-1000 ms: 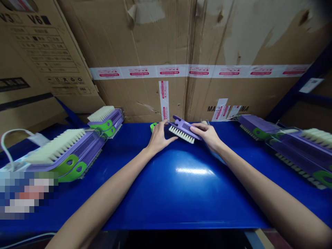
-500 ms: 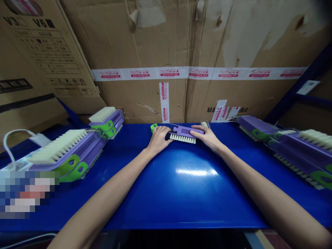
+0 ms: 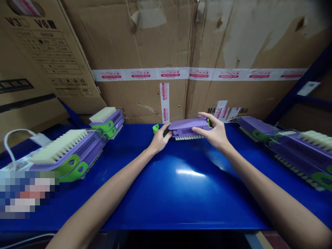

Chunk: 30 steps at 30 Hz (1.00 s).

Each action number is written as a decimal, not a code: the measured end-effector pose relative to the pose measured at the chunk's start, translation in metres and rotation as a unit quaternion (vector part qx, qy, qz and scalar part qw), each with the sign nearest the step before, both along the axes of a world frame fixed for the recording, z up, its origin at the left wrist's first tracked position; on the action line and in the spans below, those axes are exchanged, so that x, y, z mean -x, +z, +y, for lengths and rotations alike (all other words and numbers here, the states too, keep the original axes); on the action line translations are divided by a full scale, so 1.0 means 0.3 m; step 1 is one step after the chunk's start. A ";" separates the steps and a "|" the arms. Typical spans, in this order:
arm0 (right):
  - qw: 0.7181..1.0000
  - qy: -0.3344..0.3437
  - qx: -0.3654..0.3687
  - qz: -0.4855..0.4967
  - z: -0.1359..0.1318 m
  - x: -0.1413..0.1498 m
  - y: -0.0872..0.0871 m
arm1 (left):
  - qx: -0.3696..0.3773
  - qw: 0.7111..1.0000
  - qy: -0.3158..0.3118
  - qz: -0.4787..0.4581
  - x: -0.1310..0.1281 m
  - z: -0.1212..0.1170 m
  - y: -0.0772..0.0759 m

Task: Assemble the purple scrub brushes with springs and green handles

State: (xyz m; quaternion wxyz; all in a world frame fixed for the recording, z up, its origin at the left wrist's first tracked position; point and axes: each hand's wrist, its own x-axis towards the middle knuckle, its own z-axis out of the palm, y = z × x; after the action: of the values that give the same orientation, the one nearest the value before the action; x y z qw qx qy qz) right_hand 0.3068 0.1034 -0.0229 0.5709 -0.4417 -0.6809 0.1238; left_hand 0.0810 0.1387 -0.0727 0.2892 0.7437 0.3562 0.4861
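A purple scrubbing brush [image 3: 187,125] with cream bristles pointing down sits between my hands near the far edge of the blue tabletop. My left hand [image 3: 158,139] pinches its left end, thumb and fingers closed. My right hand [image 3: 217,132] wraps the right end, with the thumb on the slotted side and the fingers over the far corner. Just beyond my left fingers a green looped piece [image 3: 155,128] sticks out; whether it joins the brush is hidden. A bit of green also shows at the brush's right end.
Purple-and-green brushes in clear packaging are stacked at the left [image 3: 88,147] and at the right [image 3: 298,148]. A white cable [image 3: 15,135] and adapter lie at the far left. Large cardboard [image 3: 145,100] stands behind the blue table [image 3: 160,193].
A smooth purple top now shows on the brush above the slotted side. My right hand has moved up and right, and my left hand slightly right and down.
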 end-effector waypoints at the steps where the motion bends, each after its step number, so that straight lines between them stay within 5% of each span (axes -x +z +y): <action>1: 1.000 0.003 -0.005 -0.001 -0.005 0.002 0.006 | 0.004 1.000 -0.001 -0.005 -0.001 0.003 -0.002; 11: 0.999 0.018 -0.015 -0.023 -0.021 0.024 0.028 | 0.101 0.989 -0.068 -0.081 -0.011 0.034 0.014; 18: 0.998 0.028 -0.059 -0.027 -0.037 0.054 0.029 | 0.152 0.977 -0.028 -0.145 0.001 0.035 0.047; 23: 0.999 0.021 -0.015 0.023 -0.034 0.051 0.019 | 0.194 0.964 -0.036 -0.176 0.017 0.021 0.071; 30: 0.990 -0.120 -0.048 0.060 0.023 -0.006 -0.019 | 0.152 0.941 0.093 -0.286 0.048 0.053 0.075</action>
State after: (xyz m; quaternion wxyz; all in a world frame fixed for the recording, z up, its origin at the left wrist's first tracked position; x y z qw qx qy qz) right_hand 0.3086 0.1102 -0.0285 0.6416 -0.4844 -0.5927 0.0478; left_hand 0.0665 0.1546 -0.0503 0.4424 0.4840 0.3956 0.6430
